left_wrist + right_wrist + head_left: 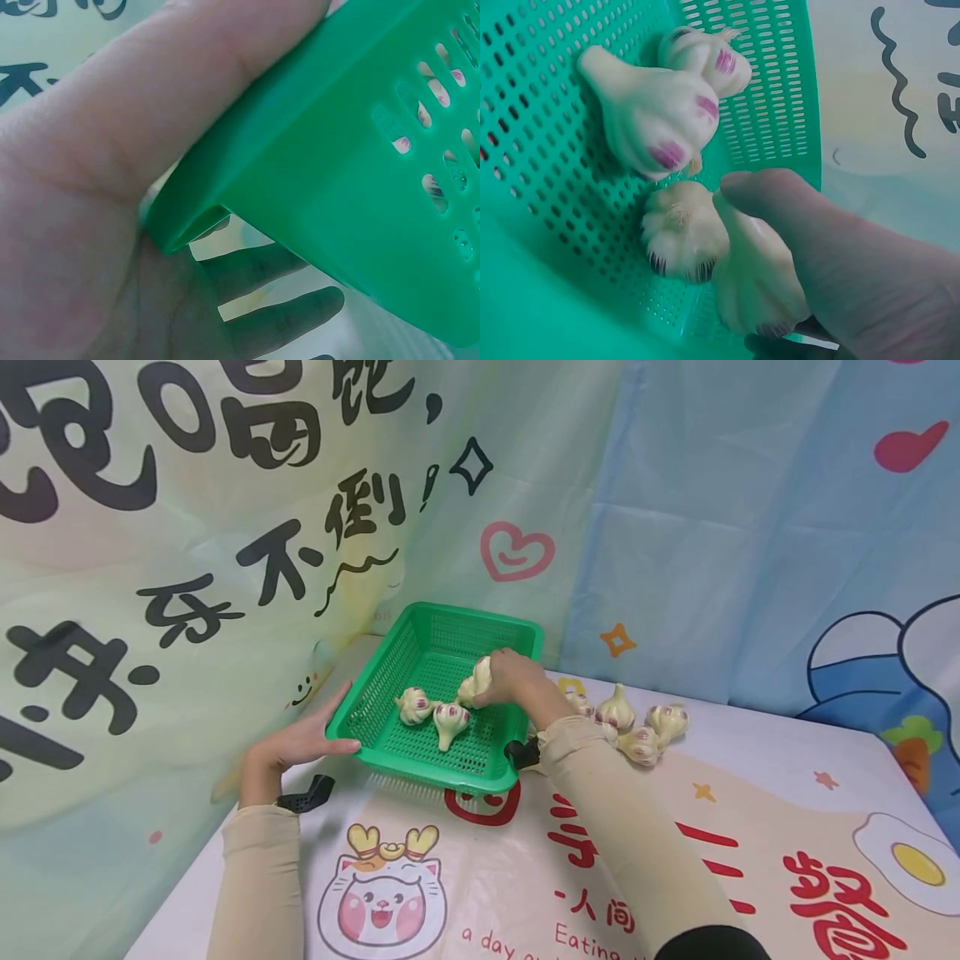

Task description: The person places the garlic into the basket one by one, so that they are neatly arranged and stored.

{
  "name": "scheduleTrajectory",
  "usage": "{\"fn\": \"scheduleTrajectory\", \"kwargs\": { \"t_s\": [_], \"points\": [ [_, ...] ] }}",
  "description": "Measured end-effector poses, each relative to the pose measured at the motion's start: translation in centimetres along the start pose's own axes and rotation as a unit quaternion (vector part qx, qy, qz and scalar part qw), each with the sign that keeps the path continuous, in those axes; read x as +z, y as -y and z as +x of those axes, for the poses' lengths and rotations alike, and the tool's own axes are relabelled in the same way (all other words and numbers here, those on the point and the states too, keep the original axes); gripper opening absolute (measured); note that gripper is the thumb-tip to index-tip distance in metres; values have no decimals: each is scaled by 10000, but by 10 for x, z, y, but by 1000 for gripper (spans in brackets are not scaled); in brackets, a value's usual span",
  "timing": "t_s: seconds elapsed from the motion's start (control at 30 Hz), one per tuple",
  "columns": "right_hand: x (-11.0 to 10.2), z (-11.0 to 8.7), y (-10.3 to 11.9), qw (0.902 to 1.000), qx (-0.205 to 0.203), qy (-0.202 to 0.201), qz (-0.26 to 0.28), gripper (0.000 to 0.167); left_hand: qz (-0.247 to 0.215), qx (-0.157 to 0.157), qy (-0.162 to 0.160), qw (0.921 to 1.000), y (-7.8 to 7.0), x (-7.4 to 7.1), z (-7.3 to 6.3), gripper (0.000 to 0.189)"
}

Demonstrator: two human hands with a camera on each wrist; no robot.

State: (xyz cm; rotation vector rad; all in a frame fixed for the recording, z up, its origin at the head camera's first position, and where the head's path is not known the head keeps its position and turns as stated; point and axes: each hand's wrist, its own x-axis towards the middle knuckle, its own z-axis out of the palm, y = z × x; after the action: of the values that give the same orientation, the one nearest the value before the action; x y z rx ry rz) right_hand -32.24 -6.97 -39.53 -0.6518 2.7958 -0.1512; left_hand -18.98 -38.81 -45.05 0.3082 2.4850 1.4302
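My right hand reaches inside the green plastic basket and pinches a garlic bulb between thumb and fingers. Another garlic bulb lies right against the held one. Also in the basket, toward its near left, are a garlic bulb and one with its stem pointing forward. My left hand rests at the basket's left corner. In the left wrist view its thumb lies along the rim, and its straight fingers extend below the rim outside the basket.
Several more garlic bulbs lie in a pile on the table, right of the basket and partly behind the right forearm. A printed cloth covers the table. Hanging printed sheets stand close behind and to the left.
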Motion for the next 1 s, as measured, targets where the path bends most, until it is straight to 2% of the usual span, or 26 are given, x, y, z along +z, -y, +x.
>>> {"fn": "scheduleTrajectory", "kwargs": {
  "t_s": [0.2, 0.47, 0.77, 1.0],
  "points": [
    [2, 5, 1, 9999, 84, -29, 131, 80, 38, 3, -20, 10000, 1, 0, 0, 107],
    [12, 13, 3, 9995, 143, -187, 230, 90, -38, -21, 27, 10000, 2, 1, 2, 107],
    [17, 15, 2, 9985, 189, -366, 366, 90, 105, -34, -7, 9999, 2, 0, 2, 106],
    [22, 14, 4, 9991, 208, -357, 81, 90, 63, -30, -23, 10000, 2, 0, 1, 106]
  ]
}}
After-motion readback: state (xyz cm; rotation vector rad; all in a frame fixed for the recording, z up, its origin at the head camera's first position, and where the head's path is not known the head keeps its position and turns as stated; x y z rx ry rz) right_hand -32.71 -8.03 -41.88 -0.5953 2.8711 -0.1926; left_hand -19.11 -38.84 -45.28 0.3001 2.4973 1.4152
